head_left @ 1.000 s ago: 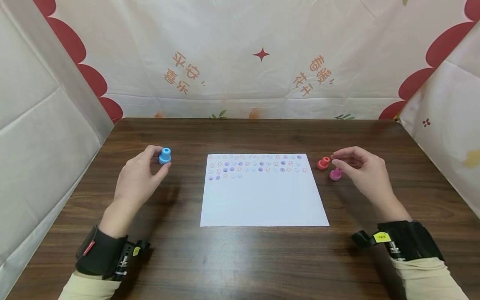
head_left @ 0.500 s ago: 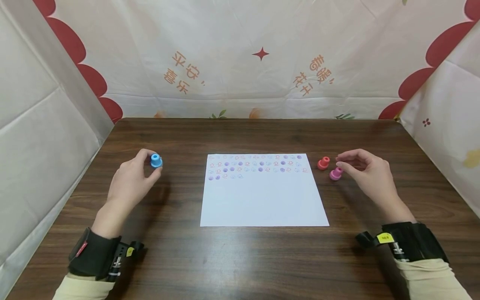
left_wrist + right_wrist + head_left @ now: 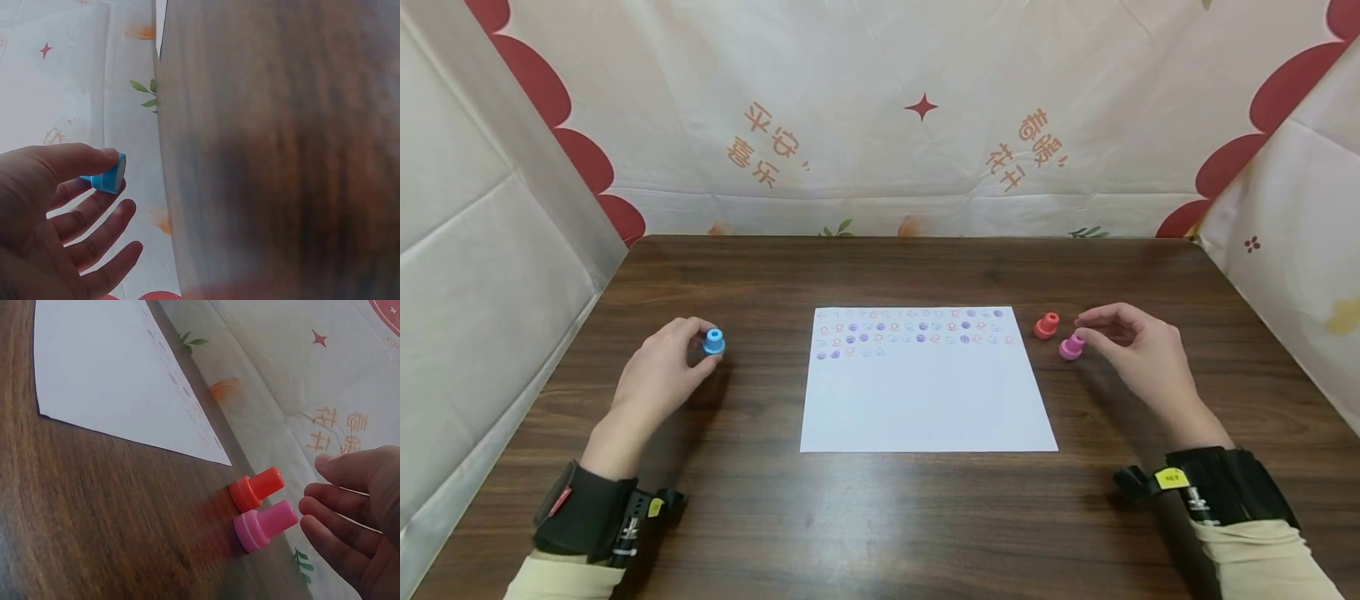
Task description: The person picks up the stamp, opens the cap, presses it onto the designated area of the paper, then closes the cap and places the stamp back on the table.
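Between thumb and forefinger, my left hand point(image 3: 658, 367) pinches a small blue stamp point(image 3: 714, 341) at the left side of the table. In the left wrist view the stamp point(image 3: 111, 175) has its pale flat end turned toward the tabletop, and the other fingers spread loosely. My right hand point(image 3: 1138, 354) hovers beside a pink stamp point(image 3: 1072, 347), fingers bent loosely with nothing in them. A red stamp point(image 3: 1047, 326) stands just beyond the pink one. The right wrist view shows a gap between my fingertips and the pink stamp's handle point(image 3: 281, 515).
A white sheet of paper point(image 3: 925, 408) lies mid-table, with rows of small purple, red and blue prints across its upper part. The dark wooden table point(image 3: 865, 517) ends at a hanging patterned cloth point(image 3: 880, 158) behind and at both sides.
My left hand has moved left and nearer to me, carrying the blue stamp lower. My right hand has drawn slightly right, away from the red and pink stamps, which stay put.
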`<move>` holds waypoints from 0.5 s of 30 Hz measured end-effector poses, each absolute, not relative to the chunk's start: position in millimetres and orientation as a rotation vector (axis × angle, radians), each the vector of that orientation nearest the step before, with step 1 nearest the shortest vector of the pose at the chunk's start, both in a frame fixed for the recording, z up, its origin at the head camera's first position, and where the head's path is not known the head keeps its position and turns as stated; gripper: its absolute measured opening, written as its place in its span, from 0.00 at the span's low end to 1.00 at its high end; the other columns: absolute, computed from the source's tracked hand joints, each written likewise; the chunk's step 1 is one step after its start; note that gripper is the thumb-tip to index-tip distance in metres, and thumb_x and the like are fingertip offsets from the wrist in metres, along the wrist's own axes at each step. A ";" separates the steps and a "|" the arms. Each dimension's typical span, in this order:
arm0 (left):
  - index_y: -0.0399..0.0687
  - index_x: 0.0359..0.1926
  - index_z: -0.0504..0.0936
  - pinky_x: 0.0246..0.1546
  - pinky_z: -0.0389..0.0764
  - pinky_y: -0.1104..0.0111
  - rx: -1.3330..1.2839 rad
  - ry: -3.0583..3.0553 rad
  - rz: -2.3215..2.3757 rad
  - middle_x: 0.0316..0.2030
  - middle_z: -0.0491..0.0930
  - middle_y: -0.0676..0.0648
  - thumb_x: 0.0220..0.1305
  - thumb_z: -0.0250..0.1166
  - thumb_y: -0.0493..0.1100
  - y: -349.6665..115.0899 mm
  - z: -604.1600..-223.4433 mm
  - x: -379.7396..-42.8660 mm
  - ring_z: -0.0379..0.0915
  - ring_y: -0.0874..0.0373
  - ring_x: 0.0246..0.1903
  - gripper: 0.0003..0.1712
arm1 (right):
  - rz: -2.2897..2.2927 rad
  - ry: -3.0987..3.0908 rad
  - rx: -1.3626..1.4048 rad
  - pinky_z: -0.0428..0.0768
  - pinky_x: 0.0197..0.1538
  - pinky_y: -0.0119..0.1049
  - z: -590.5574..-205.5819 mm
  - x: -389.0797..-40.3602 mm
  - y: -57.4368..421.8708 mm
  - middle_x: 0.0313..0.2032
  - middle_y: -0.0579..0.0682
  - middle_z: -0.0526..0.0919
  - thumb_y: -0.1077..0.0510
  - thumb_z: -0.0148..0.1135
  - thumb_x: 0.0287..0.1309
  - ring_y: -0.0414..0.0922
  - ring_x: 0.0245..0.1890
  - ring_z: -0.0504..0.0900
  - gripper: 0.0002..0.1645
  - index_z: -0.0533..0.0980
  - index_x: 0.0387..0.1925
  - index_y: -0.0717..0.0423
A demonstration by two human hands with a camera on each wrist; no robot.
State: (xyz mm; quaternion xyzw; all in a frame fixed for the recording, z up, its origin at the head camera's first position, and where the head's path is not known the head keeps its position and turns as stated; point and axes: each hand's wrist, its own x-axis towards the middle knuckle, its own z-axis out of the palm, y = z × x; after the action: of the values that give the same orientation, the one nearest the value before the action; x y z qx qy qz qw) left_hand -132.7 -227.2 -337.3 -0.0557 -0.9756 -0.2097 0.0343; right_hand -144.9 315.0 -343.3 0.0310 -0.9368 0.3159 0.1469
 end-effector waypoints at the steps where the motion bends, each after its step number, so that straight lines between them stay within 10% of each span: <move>1: 0.40 0.52 0.74 0.37 0.77 0.45 -0.172 -3.010 -0.643 0.46 0.76 0.35 0.62 0.65 0.41 -227.7 -338.3 -132.6 0.73 0.41 0.42 0.18 | 0.911 -2.698 0.090 0.68 0.35 0.10 -343.7 -144.9 315.3 0.41 0.56 0.85 0.50 0.67 0.55 0.24 0.34 0.74 0.17 0.80 0.45 0.53; 15: 0.44 0.51 0.76 0.30 0.75 0.55 -0.185 -3.083 -0.665 0.45 0.81 0.34 0.63 0.63 0.40 -230.5 -346.7 -131.2 0.75 0.45 0.36 0.15 | 0.893 -2.690 0.096 0.67 0.37 0.10 -346.3 -145.0 317.7 0.40 0.55 0.85 0.50 0.67 0.55 0.24 0.35 0.74 0.17 0.80 0.44 0.53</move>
State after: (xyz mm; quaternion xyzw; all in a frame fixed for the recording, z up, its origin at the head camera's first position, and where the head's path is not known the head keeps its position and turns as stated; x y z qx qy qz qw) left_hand -131.2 -230.5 -346.7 -0.0586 -0.9758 -0.2104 -0.0086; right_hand -145.0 317.7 -346.3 0.0334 -0.9375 0.3112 0.1521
